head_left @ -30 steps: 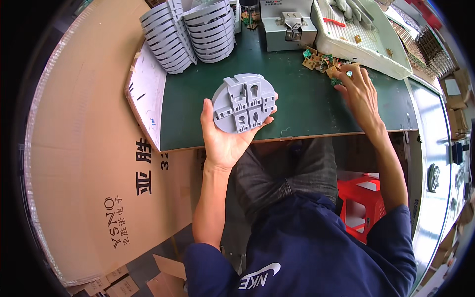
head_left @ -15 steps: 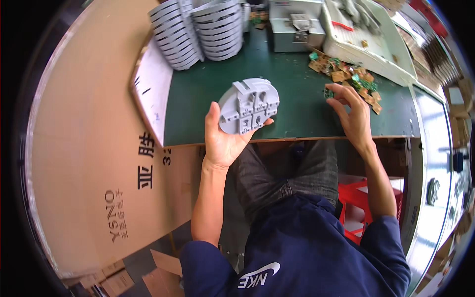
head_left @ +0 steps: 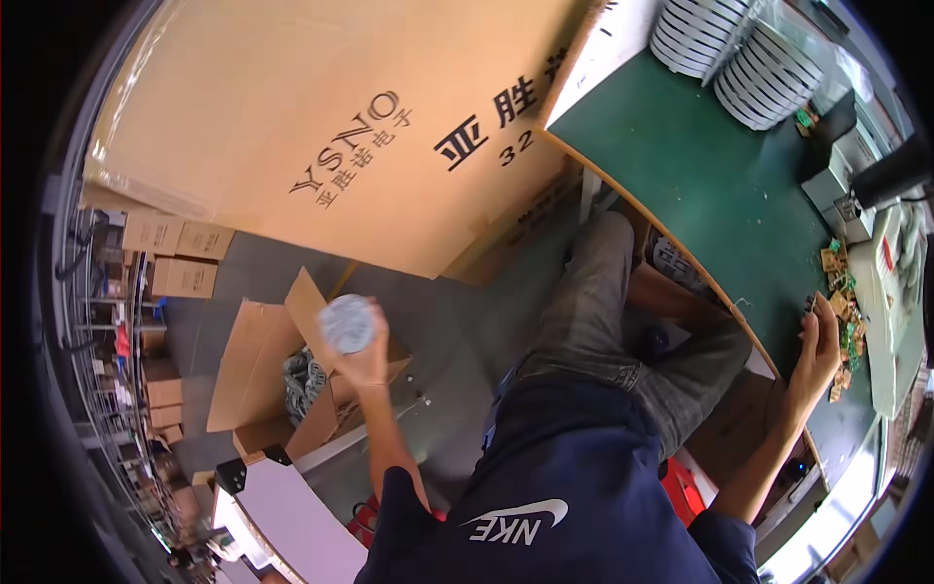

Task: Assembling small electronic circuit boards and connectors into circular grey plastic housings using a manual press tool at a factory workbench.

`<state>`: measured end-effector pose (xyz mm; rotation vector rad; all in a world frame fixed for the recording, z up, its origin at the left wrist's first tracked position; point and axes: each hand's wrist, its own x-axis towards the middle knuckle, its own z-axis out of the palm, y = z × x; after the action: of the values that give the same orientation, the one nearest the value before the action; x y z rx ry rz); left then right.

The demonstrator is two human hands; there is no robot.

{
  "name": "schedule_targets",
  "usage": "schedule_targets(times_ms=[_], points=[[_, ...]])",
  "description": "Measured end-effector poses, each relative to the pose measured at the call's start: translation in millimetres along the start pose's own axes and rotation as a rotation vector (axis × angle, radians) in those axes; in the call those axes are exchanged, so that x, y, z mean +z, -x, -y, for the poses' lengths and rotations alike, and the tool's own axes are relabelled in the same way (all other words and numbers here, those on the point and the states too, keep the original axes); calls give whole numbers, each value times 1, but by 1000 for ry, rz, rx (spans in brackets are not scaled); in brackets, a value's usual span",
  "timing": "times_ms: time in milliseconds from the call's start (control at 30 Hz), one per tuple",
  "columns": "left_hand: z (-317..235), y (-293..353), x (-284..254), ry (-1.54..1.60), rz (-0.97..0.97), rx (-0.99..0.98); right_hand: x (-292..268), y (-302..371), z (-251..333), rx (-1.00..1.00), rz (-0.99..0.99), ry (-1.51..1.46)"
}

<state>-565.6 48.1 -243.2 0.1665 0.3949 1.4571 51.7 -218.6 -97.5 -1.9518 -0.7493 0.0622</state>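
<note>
your left hand [head_left: 366, 358] grips a round light-grey plastic piece [head_left: 346, 324], blurred, above the near flaps of an open brown cardboard carton [head_left: 255, 341]; how high above, you cannot tell from this view. inside that carton lies a heap of grey plastic parts [head_left: 304, 384], partly hidden by a flap. your right hand [head_left: 817, 346] is at the green-topped table [head_left: 700, 204], fingertips closed on a small dark piece [head_left: 808, 305], just beside a loose pile of small tan and green boards [head_left: 844, 316]. next to the pile, a shallow whitish plastic tray [head_left: 880, 355] holds grey gloves [head_left: 911, 248] and a slim red item [head_left: 886, 255]. large dark lettering, with smaller lines, runs slantwise across the huge brown cardboard box [head_left: 282, 127] ahead of you. print on the small stacked brown cartons [head_left: 185, 277] is too small to read. your navy shirt [head_left: 584, 477] carries white letters and a curved mark.
</note>
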Motion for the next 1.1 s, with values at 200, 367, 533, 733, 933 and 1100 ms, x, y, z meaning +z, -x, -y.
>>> schedule_targets(times_ms=[200, 367, 533, 733, 933, 1100], points=[[-115, 6, -43, 234, -302, 532, -4, -2, -13, 10, 22, -10], [-84, -13, -46, 329, -99, 161, -2, -4, -13, -20, 42, -26], [23, -55, 55, -42, 483, -461, -1, 3, 11, 3, -21, 62], [180, -54, 330, -756, 1298, -529, 8, 3, 23, -16, -48, 51], [377, -115, 524, -1427, 1691, 737, 5, 3, 36, -36, -64, 71], [484, -141, 610, -2194, 2108, 481, 4, 3, 38, -12, -90, 47]])
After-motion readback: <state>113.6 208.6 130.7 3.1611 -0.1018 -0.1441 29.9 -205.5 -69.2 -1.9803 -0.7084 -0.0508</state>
